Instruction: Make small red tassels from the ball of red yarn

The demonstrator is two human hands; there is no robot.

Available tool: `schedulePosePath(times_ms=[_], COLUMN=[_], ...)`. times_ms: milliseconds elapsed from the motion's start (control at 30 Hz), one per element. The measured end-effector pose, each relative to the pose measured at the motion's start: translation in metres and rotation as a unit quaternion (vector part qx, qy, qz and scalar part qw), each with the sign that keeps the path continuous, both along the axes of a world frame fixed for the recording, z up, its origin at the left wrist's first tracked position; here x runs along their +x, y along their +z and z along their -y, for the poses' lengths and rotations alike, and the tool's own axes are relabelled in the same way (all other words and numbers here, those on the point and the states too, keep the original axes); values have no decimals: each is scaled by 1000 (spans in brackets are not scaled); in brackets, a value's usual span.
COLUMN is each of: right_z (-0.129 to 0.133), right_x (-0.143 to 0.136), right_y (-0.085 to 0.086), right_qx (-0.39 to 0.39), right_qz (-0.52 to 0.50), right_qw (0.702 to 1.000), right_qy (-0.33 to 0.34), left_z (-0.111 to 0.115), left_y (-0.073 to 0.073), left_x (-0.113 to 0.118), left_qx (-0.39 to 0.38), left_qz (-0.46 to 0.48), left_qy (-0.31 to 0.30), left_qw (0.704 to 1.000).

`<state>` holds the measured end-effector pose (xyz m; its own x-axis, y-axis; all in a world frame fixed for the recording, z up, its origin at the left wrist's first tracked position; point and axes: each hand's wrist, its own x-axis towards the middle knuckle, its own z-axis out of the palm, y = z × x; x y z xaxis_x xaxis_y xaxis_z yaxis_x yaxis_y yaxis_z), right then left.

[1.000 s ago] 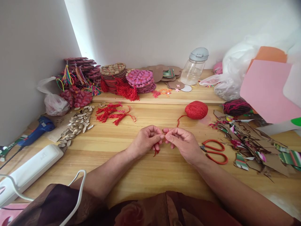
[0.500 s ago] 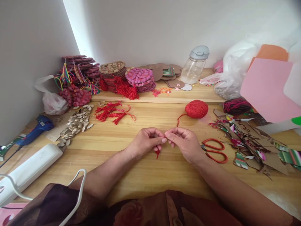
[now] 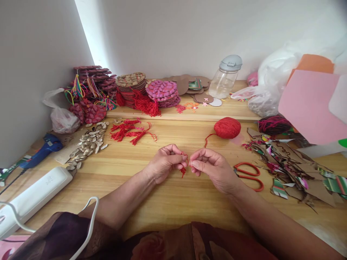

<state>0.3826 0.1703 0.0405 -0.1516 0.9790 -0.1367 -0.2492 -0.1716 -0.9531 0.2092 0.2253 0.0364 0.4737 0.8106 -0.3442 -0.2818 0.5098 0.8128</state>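
Head view: my left hand (image 3: 165,163) and right hand (image 3: 210,166) pinch a small red thread tassel (image 3: 183,169) just above the surface (image 3: 173,195); I'd keep both grips tight, pulling evenly.

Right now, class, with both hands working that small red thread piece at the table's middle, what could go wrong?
The red tassel is pinched only at fingertips by the left hand and right hand; it could slip or fray. The open scissors lie close beside the right wrist, risking a nick. The yarn ball could roll.
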Motion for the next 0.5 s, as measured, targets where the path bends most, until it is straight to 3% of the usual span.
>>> schedulePosePath(times_ms=[167,333,500], right_z=[-4,-6,-3], right_x=[2,0,-7], right_y=[-3,-4,-2], right_qx=[-37,-34,-9], right_qz=[67,138,147], right_qw=[995,989,988], right_qy=[-57,-30,-45], left_z=[4,9,14], left_y=[0,0,0], left_x=[1,2,3], left_qx=[45,116,180], left_qz=[-19,-54,-93], left_qy=[-2,-26,-7], left_qw=[999,991,979])
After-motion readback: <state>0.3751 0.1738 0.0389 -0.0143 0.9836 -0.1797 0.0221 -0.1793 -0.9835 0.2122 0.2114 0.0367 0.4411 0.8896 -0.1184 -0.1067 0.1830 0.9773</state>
